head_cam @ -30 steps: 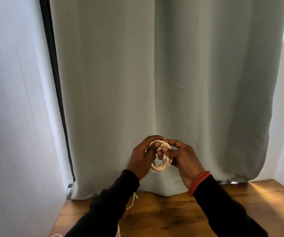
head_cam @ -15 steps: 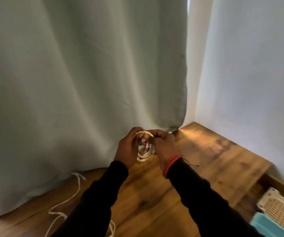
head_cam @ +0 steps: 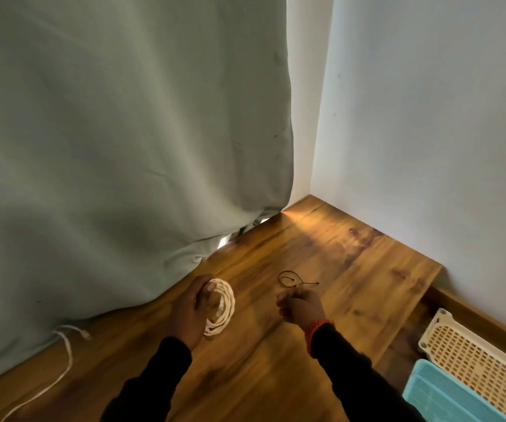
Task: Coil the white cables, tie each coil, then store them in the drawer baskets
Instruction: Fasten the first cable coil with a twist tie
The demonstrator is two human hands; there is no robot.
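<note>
My left hand (head_cam: 191, 309) grips a coiled white cable (head_cam: 224, 309) just above the wooden tabletop (head_cam: 321, 248), with fingers curled through the loop. My right hand (head_cam: 302, 306) has let go of the coil and pinches the end of a thin dark tie (head_cam: 291, 280) that lies looped on the wood in front of it. A second white cable (head_cam: 66, 357) lies loose at the left, running under the curtain. Two drawer baskets sit at the lower right: a cream one (head_cam: 477, 363) and a light blue one (head_cam: 446, 397).
A grey-green curtain (head_cam: 124, 147) hangs down to the tabletop along the back. A white wall (head_cam: 428, 117) closes the right side. The tabletop's right edge drops off beside the baskets.
The camera has swung right and down. My hands have separated: the left keeps the coil, the right has left it and taken hold of the dark tie on the table.
</note>
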